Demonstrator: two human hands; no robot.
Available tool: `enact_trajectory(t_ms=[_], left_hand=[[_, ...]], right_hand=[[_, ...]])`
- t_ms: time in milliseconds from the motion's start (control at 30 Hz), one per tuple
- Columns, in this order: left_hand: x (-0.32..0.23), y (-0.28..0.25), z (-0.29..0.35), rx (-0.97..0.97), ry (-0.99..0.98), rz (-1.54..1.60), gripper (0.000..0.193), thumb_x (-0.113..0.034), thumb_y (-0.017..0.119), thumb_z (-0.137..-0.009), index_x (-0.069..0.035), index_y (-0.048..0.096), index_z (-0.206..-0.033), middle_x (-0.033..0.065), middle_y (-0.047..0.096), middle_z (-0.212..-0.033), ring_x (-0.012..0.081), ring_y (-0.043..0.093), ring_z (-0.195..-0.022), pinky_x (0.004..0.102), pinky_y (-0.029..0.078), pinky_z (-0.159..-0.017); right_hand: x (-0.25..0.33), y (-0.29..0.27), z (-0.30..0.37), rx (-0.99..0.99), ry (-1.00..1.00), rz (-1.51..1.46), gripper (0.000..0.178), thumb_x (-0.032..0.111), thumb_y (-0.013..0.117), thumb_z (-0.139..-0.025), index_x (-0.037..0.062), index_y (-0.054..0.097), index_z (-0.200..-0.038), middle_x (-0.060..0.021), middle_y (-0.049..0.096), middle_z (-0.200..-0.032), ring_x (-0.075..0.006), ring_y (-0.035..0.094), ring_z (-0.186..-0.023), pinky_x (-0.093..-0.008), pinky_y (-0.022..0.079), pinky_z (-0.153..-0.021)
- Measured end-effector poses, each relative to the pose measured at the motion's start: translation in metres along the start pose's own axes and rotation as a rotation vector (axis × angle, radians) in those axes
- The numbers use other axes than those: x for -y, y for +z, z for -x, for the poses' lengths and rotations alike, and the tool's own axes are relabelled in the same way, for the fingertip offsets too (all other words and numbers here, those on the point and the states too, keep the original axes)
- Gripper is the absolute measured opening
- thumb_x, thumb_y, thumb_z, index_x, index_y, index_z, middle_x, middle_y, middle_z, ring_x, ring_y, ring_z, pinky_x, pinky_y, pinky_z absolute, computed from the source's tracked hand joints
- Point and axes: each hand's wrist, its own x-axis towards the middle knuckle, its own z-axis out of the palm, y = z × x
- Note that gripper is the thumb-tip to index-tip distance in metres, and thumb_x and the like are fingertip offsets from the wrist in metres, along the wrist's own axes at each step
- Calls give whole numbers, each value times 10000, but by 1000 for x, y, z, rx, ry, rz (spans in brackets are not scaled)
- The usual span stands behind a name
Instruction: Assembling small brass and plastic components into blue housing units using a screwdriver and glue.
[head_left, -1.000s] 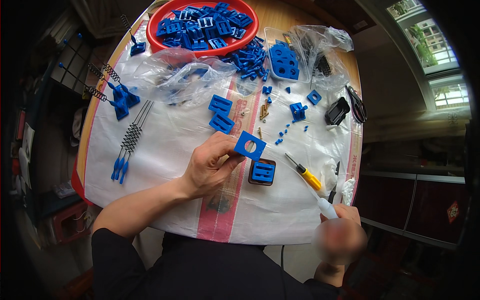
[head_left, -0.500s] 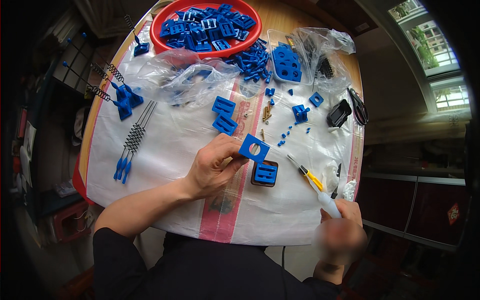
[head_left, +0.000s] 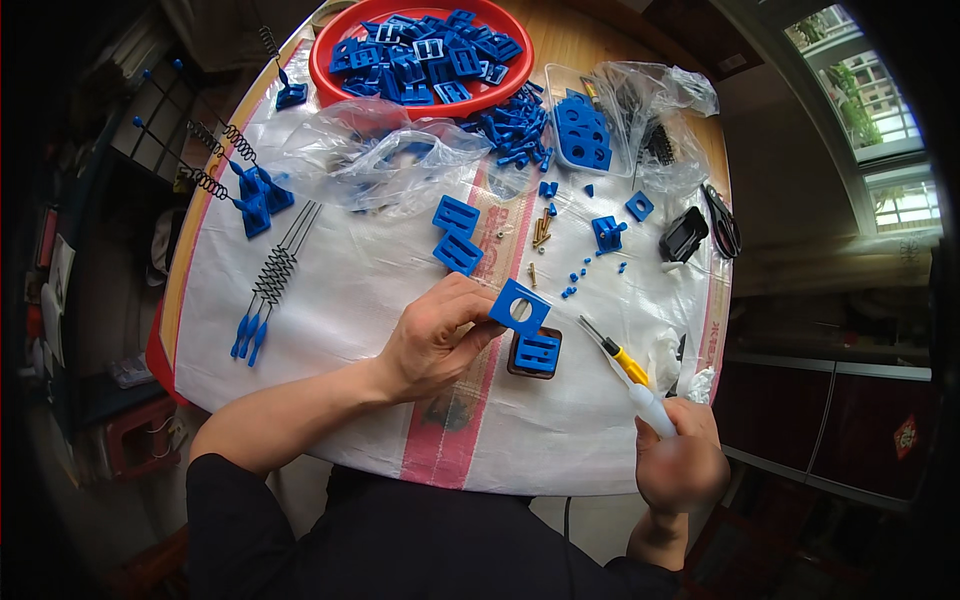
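Observation:
My left hand point(head_left: 432, 335) pinches the corner of a blue square plate with a round hole point(head_left: 538, 304), held up over the cloth. Just under it, a blue slotted piece point(head_left: 538, 352) sits on a small dark brown block or box point(head_left: 520, 368), partly covered by the plate. Closed round a white squeeze bottle with a tapered nozzle point(head_left: 654, 413) is my right hand point(head_left: 680, 460), at the lower right; part of that hand is blurred. Beside the nozzle lies a yellow and black screwdriver-like tool point(head_left: 626, 360), its metal tip pointing up and left.
A red basin point(head_left: 322, 75) heaped with blue slotted pieces stands at the back, near a clear tub point(head_left: 556, 160) of blue plates. Crumpled plastic point(head_left: 370, 150), coil-wire pieces point(head_left: 272, 280), brass screws point(head_left: 541, 232), scissors point(head_left: 722, 225) and a black case point(head_left: 682, 232) lie about.
The view has shifted slightly. My right hand with the squeeze bottle has moved a little to the left, nearer the yellow tool. The plate in my left hand has tilted slightly.

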Motion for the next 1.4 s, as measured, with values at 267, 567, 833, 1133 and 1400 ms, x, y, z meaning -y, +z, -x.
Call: enact_trajectory(t_ms=[267,567,833,1133,1400], left_hand=[[-2,0,-2,-4,23,3,246,51,753,-883,-53,731,-1104,60,737,-1056,251,667,-1004,361,545,-893],[-2,0,-2,-6,31,-2,242,52,759,-877,-51,730,-1094,57,739,-1050,252,667,-997,359,544,-883],[-3,-1,-2,0,33,-13,227,45,758,-885,-45,724,-1090,62,734,-1043,256,664,-993,364,543,-881],[-1,1,-2,1,41,-13,232,45,764,-878,-45,725,-1089,66,730,-1035,259,660,-985,366,542,-877],[-1,0,-1,-4,34,-6,236,47,764,-875,-47,727,-1089,65,734,-1043,259,662,-989,364,541,-883]], right_hand=[[-2,1,-1,11,-19,20,287,-82,831,-793,-42,692,-1041,-157,711,-901,-273,678,-777,-348,542,-727],[-3,1,-3,22,-32,35,356,-78,864,-734,-26,698,-1044,-164,721,-912,-307,697,-764,-369,553,-687],[-5,2,-2,18,-34,33,351,-79,863,-733,-29,701,-1041,-165,721,-913,-307,696,-764,-367,553,-685],[-4,1,-2,19,-38,42,352,-74,864,-733,-29,703,-1043,-166,720,-914,-304,697,-765,-363,553,-680],[-2,2,-2,17,-12,19,288,-84,832,-789,-44,694,-1038,-158,710,-903,-274,678,-780,-346,543,-728]])
